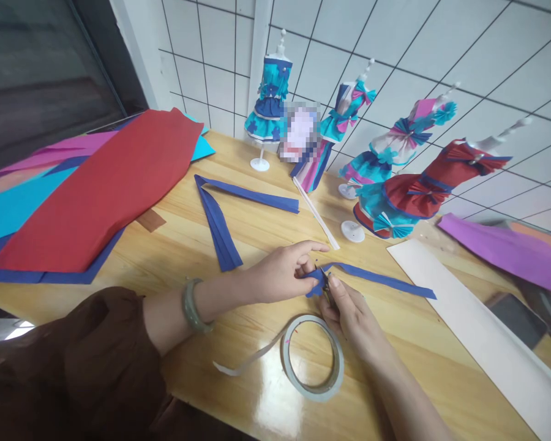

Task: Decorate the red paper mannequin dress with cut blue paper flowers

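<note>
My left hand (284, 269) pinches a small dark blue piece (316, 283) of fabric or crepe paper between thumb and fingers, its index finger stretched out. In my right hand (349, 309) is a small pair of scissors (327, 285), mostly hidden by the fingers, with the blades at the blue piece. Beyond the hands a narrow dark blue strip (386, 278) lies on the table, running to the right. A roll of tape (285, 358) lies flat just below my hands, a loose end (245, 367) trailing left.
Folded dark blue strips (220, 236) and a thin white strip (316, 211) lie ahead. Several small dress forms (270, 92) in colourful dresses stand along the tiled wall. Coloured sheets (105, 190) are stacked left. A long white sheet (477, 331) and a purple sheet (509, 251) lie right.
</note>
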The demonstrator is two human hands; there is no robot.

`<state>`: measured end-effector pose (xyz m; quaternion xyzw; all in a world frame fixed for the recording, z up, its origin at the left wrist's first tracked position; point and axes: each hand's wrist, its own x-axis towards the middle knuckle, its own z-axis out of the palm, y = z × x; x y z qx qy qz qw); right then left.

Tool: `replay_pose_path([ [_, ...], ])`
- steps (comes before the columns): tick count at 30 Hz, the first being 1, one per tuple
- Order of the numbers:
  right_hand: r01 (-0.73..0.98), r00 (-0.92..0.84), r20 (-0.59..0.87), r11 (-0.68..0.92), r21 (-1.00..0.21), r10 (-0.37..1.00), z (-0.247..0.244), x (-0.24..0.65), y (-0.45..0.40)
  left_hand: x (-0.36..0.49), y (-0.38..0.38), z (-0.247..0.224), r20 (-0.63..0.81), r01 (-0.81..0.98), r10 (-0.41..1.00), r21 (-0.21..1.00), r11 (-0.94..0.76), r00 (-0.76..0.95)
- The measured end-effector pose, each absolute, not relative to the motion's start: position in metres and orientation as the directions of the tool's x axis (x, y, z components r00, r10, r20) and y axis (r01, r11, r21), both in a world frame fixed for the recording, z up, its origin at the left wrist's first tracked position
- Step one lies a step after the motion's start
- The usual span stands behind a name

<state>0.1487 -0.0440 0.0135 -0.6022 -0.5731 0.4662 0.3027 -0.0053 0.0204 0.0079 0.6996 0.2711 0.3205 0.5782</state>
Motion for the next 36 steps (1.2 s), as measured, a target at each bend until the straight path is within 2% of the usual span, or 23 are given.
replay_pose_path([
  [36,0.381,-0.085,-0.261,-0.21,-0.9,0.962,0.0116,0.1504,-0.0444,-0.0073,0.0239,0.0068,0.109,0.003,0.748,0.989,-0.147,0.655],
])
